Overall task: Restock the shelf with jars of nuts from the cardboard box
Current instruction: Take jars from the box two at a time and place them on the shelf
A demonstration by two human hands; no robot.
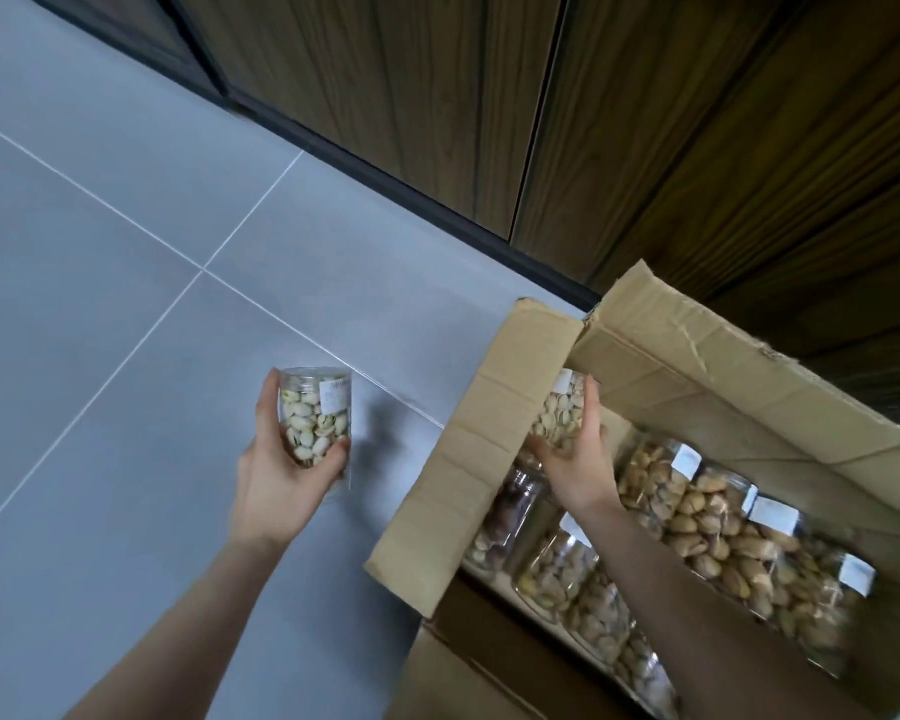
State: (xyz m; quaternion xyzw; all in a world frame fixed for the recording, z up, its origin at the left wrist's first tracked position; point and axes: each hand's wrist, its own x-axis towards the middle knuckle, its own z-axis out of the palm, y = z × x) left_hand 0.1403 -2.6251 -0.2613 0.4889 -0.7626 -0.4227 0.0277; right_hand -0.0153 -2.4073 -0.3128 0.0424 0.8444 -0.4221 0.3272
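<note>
Overhead, itemised by size.

Floor (pixel 126 304): grey tiles with pale grout lines, filling the left half of the view.

Cabinet fronts (pixel 567 106): dark wood-grain panels across the top and right, with a black plinth (pixel 385 179) along their foot where they meet the floor.

Cardboard box (pixel 723 366): brown, open, standing on the floor at lower right beside the cabinet fronts; its flaps are raised, the left flap (pixel 484 444) tilted outward over the tiles.

Jars in box (pixel 723 532): clear plastic jars of pale in-shell nuts, most lying on their sides in rows, several with white labels at the lid end; one at the left of the box holds darker contents.

Left hand (pixel 281 485): held out over the floor, well apart from the box, its grip closed round a jar of pistachios (pixel 315 413), upright, clear, with a white label near the top; thumb to the left, fingertips wrapping the lower right.

Right hand (pixel 575 459): reaching into the box just behind the left flap, its grip clasped round a second jar of pistachios (pixel 559 413), roughly upright, partly hidden by the flap.
</note>
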